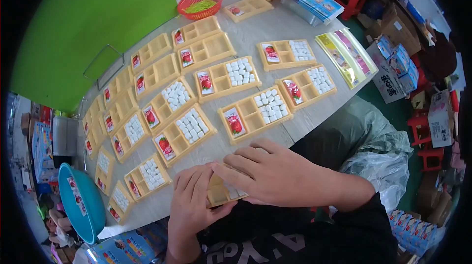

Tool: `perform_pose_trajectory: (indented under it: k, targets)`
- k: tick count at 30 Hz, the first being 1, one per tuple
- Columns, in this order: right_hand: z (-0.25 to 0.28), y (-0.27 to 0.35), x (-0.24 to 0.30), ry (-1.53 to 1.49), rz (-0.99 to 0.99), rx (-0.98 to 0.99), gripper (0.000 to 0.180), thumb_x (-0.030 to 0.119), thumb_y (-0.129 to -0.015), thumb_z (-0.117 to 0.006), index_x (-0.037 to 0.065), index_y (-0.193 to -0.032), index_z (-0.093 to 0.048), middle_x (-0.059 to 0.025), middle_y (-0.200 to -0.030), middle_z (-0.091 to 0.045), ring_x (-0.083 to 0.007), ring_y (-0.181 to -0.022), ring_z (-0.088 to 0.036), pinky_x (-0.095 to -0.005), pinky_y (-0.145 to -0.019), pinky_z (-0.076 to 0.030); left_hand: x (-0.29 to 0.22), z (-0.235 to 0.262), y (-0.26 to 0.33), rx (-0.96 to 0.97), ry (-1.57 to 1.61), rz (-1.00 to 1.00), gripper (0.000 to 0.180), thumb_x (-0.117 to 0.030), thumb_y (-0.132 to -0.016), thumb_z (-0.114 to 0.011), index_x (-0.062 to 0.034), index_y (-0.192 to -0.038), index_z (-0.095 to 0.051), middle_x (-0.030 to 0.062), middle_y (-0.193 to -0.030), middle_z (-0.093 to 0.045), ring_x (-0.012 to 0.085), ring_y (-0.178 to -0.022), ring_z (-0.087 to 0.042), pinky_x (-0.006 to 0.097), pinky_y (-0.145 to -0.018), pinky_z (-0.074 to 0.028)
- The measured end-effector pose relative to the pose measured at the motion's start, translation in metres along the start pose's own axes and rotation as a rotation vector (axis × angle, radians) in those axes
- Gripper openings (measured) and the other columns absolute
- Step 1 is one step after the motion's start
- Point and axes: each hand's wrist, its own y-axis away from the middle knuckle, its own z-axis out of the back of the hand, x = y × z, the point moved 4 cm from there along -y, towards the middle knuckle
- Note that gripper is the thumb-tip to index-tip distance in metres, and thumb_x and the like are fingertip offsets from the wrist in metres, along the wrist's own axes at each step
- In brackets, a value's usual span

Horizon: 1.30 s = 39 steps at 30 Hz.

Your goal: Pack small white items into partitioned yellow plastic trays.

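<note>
At the near edge of the table (275,23), close to our body, we held one yellow tray (220,191) between both hands. Our left hand (194,200) gripped its left end, fingers curled over the top and thumb tucked under the near rim. Our right hand (275,175) lay flat across the tray with fingers spread, pressing down and hiding most of it; a few white cubes (235,191) showed beneath the palm. Beyond our knuckles, about twenty more yellow trays (250,111) lay spread in loose rows, each with a strawberry packet (235,122); roughly eleven held white cubes. Far past them stood one red basket (200,3). Left of our left hand sat one blue basin (81,202).
</note>
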Motion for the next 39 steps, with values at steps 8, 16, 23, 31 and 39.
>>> perform_pose_trajectory:
  k: [8,16,23,31,39]
  targets:
    - [0.008,-0.015,-0.003,-0.058,-0.040,0.096,0.086,0.024,-0.073,-0.082,0.001,-0.147,-0.045,-0.0153,-0.128,-0.060,-0.0338,-0.119,-0.059,-0.0451,-0.103,-0.045,0.000,-0.001,-0.008,0.057,-0.080,0.025,0.069,-0.037,-0.081,-0.082,0.0061,-0.129,-0.058,0.0182,-0.129,-0.064,0.0335,-0.121,-0.059,0.046,-0.100,-0.047]
    - [0.017,-0.031,-0.016,-0.107,-0.021,0.127,0.080,0.023,-0.073,-0.083,0.002,-0.143,-0.050,-0.0176,-0.130,-0.060,-0.0385,-0.120,-0.057,-0.0476,-0.104,-0.045,0.012,0.010,0.011,-0.070,-0.038,0.052,0.071,-0.038,-0.086,-0.079,0.0017,-0.138,-0.052,0.0182,-0.140,-0.056,0.0344,-0.126,-0.056,0.046,-0.105,-0.043]
    - [0.076,-0.021,-0.091,0.015,-0.205,-0.007,0.081,0.017,-0.070,-0.081,0.004,-0.144,-0.050,-0.0181,-0.137,-0.058,-0.0385,-0.126,-0.055,-0.0469,-0.110,-0.042,0.048,0.015,0.069,-0.368,-0.038,0.229,0.061,-0.041,-0.096,-0.068,-0.0004,-0.138,-0.049,0.0185,-0.129,-0.063,0.0348,-0.111,-0.063,0.044,-0.093,-0.047]
    - [0.109,-0.025,-0.255,0.125,-0.503,-0.062,0.088,0.003,-0.076,-0.078,0.006,-0.154,-0.039,-0.0146,-0.149,-0.051,-0.0285,-0.141,-0.048,-0.0396,-0.120,-0.035,0.047,0.003,0.059,-0.210,-0.169,0.209,0.017,-0.019,-0.087,-0.066,-0.0047,-0.095,-0.071,0.0096,-0.089,-0.065,0.0305,-0.078,-0.061,0.043,-0.070,-0.048]
    - [0.090,-0.030,-0.332,0.056,-0.559,0.089,0.088,0.006,-0.077,-0.079,0.004,-0.154,-0.037,-0.0180,-0.151,-0.049,-0.0297,-0.144,-0.046,-0.0378,-0.122,-0.034,0.045,0.001,0.062,-0.183,-0.257,0.242,0.015,-0.016,-0.085,-0.065,-0.0064,-0.095,-0.072,0.0079,-0.090,-0.062,0.0290,-0.079,-0.060,0.042,-0.071,-0.047]
